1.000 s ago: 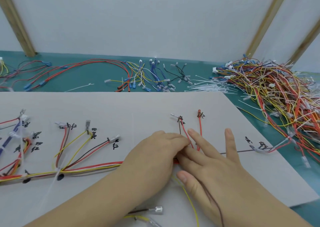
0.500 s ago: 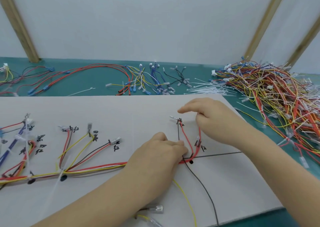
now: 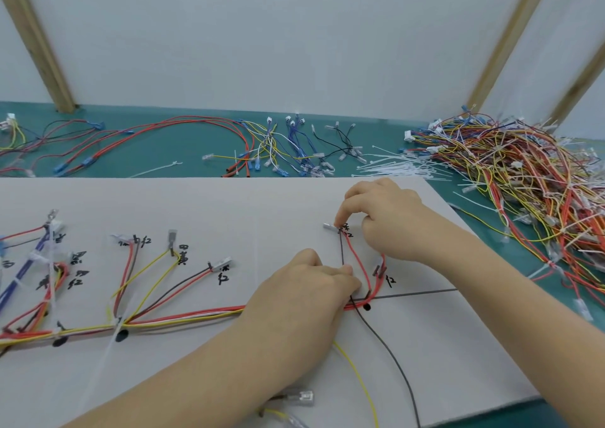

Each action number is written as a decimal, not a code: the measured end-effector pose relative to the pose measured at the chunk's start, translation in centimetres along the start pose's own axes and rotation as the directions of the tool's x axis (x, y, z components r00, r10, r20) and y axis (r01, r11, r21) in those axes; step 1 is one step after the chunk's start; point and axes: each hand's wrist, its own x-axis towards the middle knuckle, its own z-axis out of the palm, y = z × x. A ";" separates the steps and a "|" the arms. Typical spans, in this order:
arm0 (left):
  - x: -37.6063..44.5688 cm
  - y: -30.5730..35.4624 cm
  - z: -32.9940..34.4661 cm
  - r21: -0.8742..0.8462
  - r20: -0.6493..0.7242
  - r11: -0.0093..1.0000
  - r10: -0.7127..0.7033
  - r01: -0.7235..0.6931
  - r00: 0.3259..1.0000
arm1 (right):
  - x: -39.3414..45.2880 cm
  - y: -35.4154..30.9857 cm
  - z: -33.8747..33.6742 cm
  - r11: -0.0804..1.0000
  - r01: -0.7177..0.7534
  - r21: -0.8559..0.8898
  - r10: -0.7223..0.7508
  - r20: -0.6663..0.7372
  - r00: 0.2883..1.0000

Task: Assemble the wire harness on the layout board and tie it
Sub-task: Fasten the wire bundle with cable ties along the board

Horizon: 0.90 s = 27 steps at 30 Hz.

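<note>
Desk (image 3: 196, 152): I see green matting, with one white layout board (image 3: 262, 205) lying flat on its near part.
Finished pile (image 3: 523, 179): a heap of tied harnesses far right on the desk; too tangled for me to count.
Loose stock: spare wires (image 3: 268, 146) along the far desk, and a sheaf of white ties (image 3: 402, 165) just beyond the board's far edge; both too many to count.
Harness (image 3: 183, 318): one, lying on the board along the drawn trunk line, with branches fanned up to the handwritten marks. I make out two black dots under the left part of the trunk and one at the right junction.
Left hand (image 3: 304, 293): my grip bears down on the trunk just left of the right junction; I judge the fingers curled on it, though the fingertips are hidden.
Right hand (image 3: 389, 221): my grip is pinched on the top of the red wire (image 3: 358, 264), at its terminal (image 3: 330, 226) by a mark.
Handling: I judge the wires light, limp and springy, likely to creep off their marks unless pinned. Best held near the terminal or at a junction, not mid-span.
Loose tails: one yellow wire (image 3: 357, 378) and one dark wire (image 3: 396, 365) trail off the near edge.
</note>
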 end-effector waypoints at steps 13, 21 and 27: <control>-0.6 0.0 -0.2 -0.215 -0.069 0.975 -0.071 0.055 0.995 | -8.3 -0.6 -2.0 0.984 0.027 0.175 -0.006 -0.121 0.993; -0.5 -0.1 -0.1 -0.210 -0.057 0.977 -0.061 0.048 0.997 | -12.2 -2.0 1.0 0.998 0.018 0.065 -0.017 -0.012 1.000; -0.6 0.1 0.0 -0.178 -0.112 0.984 -0.029 0.009 0.993 | -12.9 -0.7 0.4 0.977 -0.053 0.204 0.056 -0.005 0.998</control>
